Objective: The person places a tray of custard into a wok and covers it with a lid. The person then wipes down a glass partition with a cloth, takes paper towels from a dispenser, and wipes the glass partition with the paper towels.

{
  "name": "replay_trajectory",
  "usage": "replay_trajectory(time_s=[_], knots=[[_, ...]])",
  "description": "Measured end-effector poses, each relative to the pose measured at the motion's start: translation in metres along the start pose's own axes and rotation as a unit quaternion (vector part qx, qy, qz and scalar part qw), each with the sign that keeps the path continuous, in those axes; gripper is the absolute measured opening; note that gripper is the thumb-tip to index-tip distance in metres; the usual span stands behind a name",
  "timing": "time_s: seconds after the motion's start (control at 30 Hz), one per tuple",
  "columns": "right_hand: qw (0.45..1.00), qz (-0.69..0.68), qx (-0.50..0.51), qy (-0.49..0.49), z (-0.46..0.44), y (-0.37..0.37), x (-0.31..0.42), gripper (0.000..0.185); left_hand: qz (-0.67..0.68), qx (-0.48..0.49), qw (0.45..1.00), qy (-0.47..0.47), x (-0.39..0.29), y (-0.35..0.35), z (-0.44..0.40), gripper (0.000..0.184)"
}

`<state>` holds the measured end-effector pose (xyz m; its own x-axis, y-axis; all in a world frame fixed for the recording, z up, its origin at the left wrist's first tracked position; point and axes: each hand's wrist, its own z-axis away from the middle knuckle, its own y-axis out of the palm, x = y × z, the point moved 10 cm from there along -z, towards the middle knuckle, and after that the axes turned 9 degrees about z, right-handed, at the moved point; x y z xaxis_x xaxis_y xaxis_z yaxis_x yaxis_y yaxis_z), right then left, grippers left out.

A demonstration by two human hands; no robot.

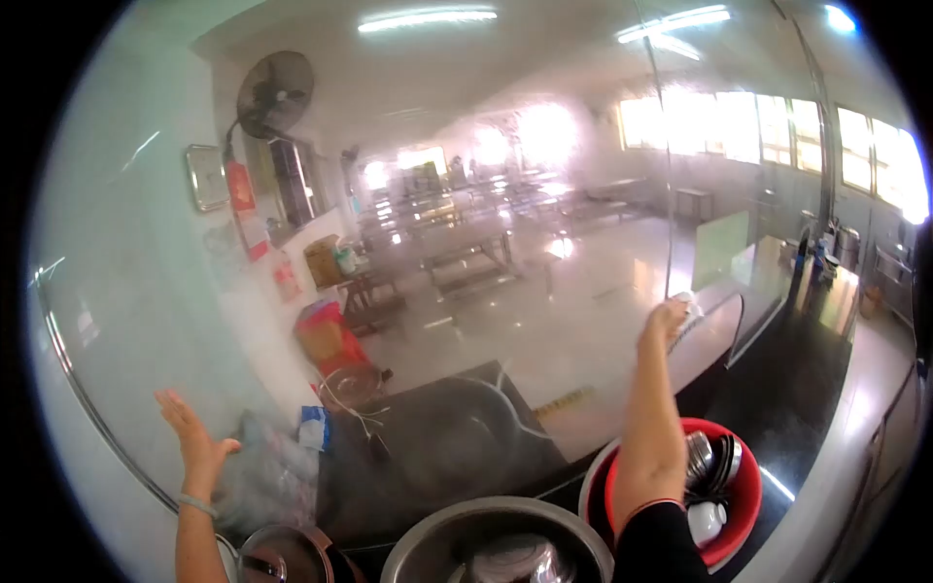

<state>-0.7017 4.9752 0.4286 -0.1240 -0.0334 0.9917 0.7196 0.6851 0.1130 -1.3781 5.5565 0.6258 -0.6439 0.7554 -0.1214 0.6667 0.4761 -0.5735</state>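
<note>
My right hand [663,323] is stretched forward with its fingers closed around a white cloth [690,307], at the edge of a hazy glass pane [544,340]. Smeary haze covers much of the pane. On the left, my left hand [197,442] is raised with fingers straight and thumb apart, holding nothing. It is close to the pale left-hand surface [117,321]; whether it touches cannot be told. Below my right forearm is a red basin [750,505] with several metal bowls and a white cup [707,523].
A large metal pot [408,539] and a smaller lidded pot [282,559] stand in front of me. A black counter [787,389] runs along the right. Beyond the glass are metal tables [466,243], a wall fan [276,94] and a red bin [328,335].
</note>
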Motion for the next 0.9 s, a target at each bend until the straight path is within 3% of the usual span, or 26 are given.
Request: replay_trajectory(time_s=[0.03, 0.1, 0.13, 0.17, 0.23, 0.27, 0.33, 0.37, 0.43, 0.47, 0.53, 0.57, 0.6, 0.63, 0.67, 0.7, 0.73, 0.77, 0.83, 0.9], knots=[[0.995, 0.017, -0.031, -0.095, 0.010, 0.016, 0.002, 0.034, 0.002, 0.009, 1.000, 0.008, 0.001, 0.004, -0.002, 0.143], [0.972, -0.116, 0.034, -0.200, 0.114, -0.019, 0.109, 0.035, 0.022, 0.021, 1.000, -0.007, 0.011, 0.007, -0.001, 0.139], [0.875, 0.146, -0.147, -0.438, 0.171, 0.016, 0.139, 0.040, 0.018, 0.030, 0.999, 0.002, 0.012, 0.008, 0.000, 0.139], [0.861, 0.085, -0.085, -0.494, 0.226, 0.005, 0.193, 0.045, 0.012, 0.020, 0.999, 0.031, 0.007, 0.006, -0.002, 0.137], [0.814, -0.037, 0.073, -0.576, 0.339, -0.020, 0.301, 0.055, 0.006, 0.018, 0.997, 0.069, 0.009, 0.003, -0.003, 0.135], [0.780, -0.054, 0.106, -0.614, 0.368, -0.029, 0.333, 0.056, -0.002, 0.013, 0.998, 0.062, 0.015, 0.005, -0.003, 0.134], [0.726, -0.109, 0.124, -0.668, 0.377, -0.037, 0.356, 0.057, -0.003, 0.004, 0.998, 0.057, 0.012, 0.009, -0.004, 0.133], [0.727, -0.108, 0.120, -0.667, 0.364, -0.032, 0.357, 0.057, 0.007, 0.010, 0.998, 0.055, 0.006, 0.004, -0.004, 0.133], [0.709, -0.101, 0.045, -0.696, 0.331, -0.032, 0.349, 0.055, 0.015, 0.014, 0.998, 0.055, 0.010, 0.008, -0.005, 0.132], [0.781, -0.117, 0.115, -0.603, 0.280, -0.018, 0.333, 0.052, 0.006, 0.012, 0.998, 0.056, 0.022, 0.012, -0.004, 0.132], [0.827, 0.069, -0.079, -0.552, 0.191, -0.002, 0.279, 0.042, -0.006, 0.024, 0.998, 0.056, 0.039, 0.016, -0.001, 0.133], [0.858, -0.033, -0.068, -0.509, 0.153, -0.020, 0.237, 0.036, -0.011, 0.017, 0.998, 0.067, 0.040, 0.017, -0.002, 0.132], [0.908, 0.019, -0.074, -0.411, 0.103, 0.004, 0.178, 0.029, -0.016, 0.011, 0.997, 0.075, 0.041, 0.017, -0.001, 0.131], [0.960, 0.059, 0.025, -0.274, 0.074, 0.002, 0.124, 0.032, -0.020, 0.018, 0.997, 0.072, 0.048, 0.018, 0.000, 0.131], [0.955, 0.035, -0.062, -0.288, 0.062, -0.002, 0.062, 0.039, -0.036, 0.021, 0.995, 0.088, 0.051, 0.019, -0.001, 0.129], [0.986, 0.022, -0.019, -0.163, 0.056, 0.000, -0.009, 0.044, -0.050, 0.023, 0.993, 0.103, 0.051, 0.020, -0.001, 0.127], [0.992, 0.034, 0.001, -0.121, 0.062, -0.006, -0.073, 0.046, -0.051, 0.029, 0.993, 0.101, 0.050, 0.022, -0.001, 0.127], [0.998, -0.057, 0.039, -0.005, 0.093, -0.026, -0.108, 0.048, -0.052, 0.029, 0.994, 0.093, 0.047, 0.022, -0.001, 0.126], [0.994, 0.095, -0.002, 0.051, 0.138, -0.042, -0.189, 0.048, -0.057, 0.040, 0.994, 0.089, 0.045, 0.025, 0.000, 0.125], [0.986, 0.132, 0.016, 0.098, 0.176, -0.054, -0.189, 0.046, -0.042, 0.026, 0.992, 0.117, 0.041, 0.019, -0.001, 0.124]])
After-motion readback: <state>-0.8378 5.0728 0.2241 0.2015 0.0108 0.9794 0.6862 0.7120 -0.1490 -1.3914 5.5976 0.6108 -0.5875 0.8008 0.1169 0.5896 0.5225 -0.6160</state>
